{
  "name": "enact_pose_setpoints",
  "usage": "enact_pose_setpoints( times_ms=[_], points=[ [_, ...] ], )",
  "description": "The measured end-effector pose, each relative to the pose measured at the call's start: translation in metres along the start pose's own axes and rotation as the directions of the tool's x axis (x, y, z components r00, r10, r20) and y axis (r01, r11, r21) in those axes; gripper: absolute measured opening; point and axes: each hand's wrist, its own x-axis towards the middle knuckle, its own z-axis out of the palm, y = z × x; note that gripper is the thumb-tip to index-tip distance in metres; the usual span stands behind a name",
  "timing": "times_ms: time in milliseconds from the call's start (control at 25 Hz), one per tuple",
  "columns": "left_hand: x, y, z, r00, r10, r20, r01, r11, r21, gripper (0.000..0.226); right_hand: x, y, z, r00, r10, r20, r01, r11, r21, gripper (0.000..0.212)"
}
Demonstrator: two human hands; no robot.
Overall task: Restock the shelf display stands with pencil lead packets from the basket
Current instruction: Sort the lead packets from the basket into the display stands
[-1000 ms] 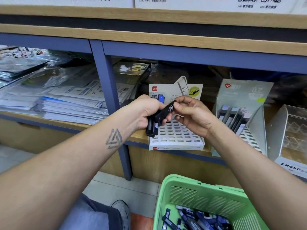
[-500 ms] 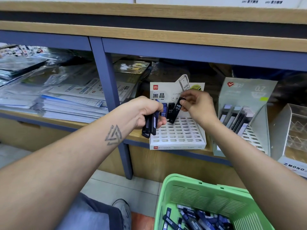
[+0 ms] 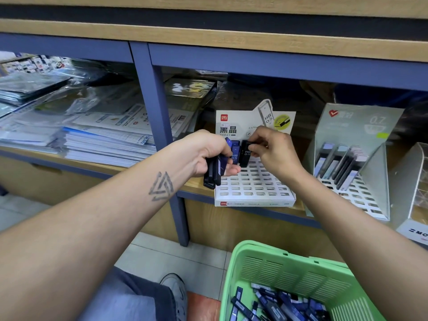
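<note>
A blue-framed wooden shelf (image 3: 231, 63) is running across the view, with a green basket (image 3: 289, 274) sitting below it at the lower right – loose lead packets (image 3: 273, 306) are lying in its bottom. On the shelf a white slotted display stand (image 3: 254, 188) is standing beside a grey stand (image 3: 352, 163) already holding packets. The left hand (image 3: 203, 154) is gripping a bundle of dark packets (image 3: 214, 173) at the white stand's left edge, while the right hand (image 3: 275, 151) is pinching one HB 0.5 packet (image 3: 245, 156) upright over the stand's back row – next to a packet (image 3: 235, 156) already standing there
</note>
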Motion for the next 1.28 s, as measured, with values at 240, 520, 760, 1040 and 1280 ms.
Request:
enact_pose_setpoints(
  times_ms=[240, 520, 760, 1040, 1280],
  points=[
    [-0.002, -0.003, 0.007, 0.997, 0.046, 0.061, -0.045, 0.999, -0.026, 0.008, 0.000, 0.000, 0.004, 0.993, -0.119, 0.015, 0.117, 0.924, -0.365, 0.020],
    [-0.005, -0.006, 0.016, 0.989, 0.117, 0.088, -0.114, 0.993, -0.032, 0.012, -0.005, -0.034, -0.018, 0.903, 0.296, 0.312, -0.423, 0.740, 0.522, 0.009],
    [0.002, -0.007, 0.009, 0.994, 0.005, 0.107, 0.001, 0.998, -0.056, 0.012, 0.001, -0.025, -0.022, 0.901, 0.435, 0.000, -0.337, 0.697, 0.633, 0.010],
    [0.006, -0.007, -0.004, 1.000, -0.008, 0.014, 0.006, 0.994, 0.105, 0.016, -0.006, -0.030, 0.000, 0.996, 0.022, -0.089, -0.015, 0.997, 0.072, 0.017],
    [0.007, -0.009, -0.011, 0.995, -0.091, 0.029, 0.091, 0.996, -0.006, 0.015, -0.011, -0.030, 0.010, 0.999, -0.031, -0.018, 0.030, 0.997, -0.071, 0.014]
  ],
)
